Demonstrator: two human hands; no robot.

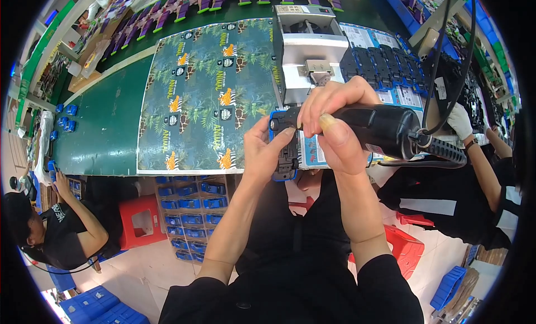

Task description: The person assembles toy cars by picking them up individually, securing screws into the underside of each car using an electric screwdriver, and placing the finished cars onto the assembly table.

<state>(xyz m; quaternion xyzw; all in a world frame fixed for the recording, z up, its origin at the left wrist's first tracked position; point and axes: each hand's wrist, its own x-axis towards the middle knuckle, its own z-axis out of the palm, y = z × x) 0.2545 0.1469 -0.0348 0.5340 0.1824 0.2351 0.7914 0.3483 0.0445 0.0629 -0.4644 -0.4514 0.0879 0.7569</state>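
Note:
My left hand [263,151] is closed around a blue toy car [287,166], its black underside turned up, at the near edge of the bench. In my right hand [341,128] lies a black electric screwdriver [385,127], held sideways with its tip end reaching over the car's underside. The tip itself is hidden by my fingers. Just beyond both hands stands a silver metal screw feeder [310,47]. To its right, several black car undersides with blue edges [379,67] lie in rows on printed sheets.
A printed animal-pattern sheet [206,95] covers the green bench [106,123] to my left. Small blue cars [66,123] sit at its far-left end. Purple parts [201,1] line the far side. A black cable [472,61] hangs at right. People work on both sides; a box of blue cars [190,218] stands below.

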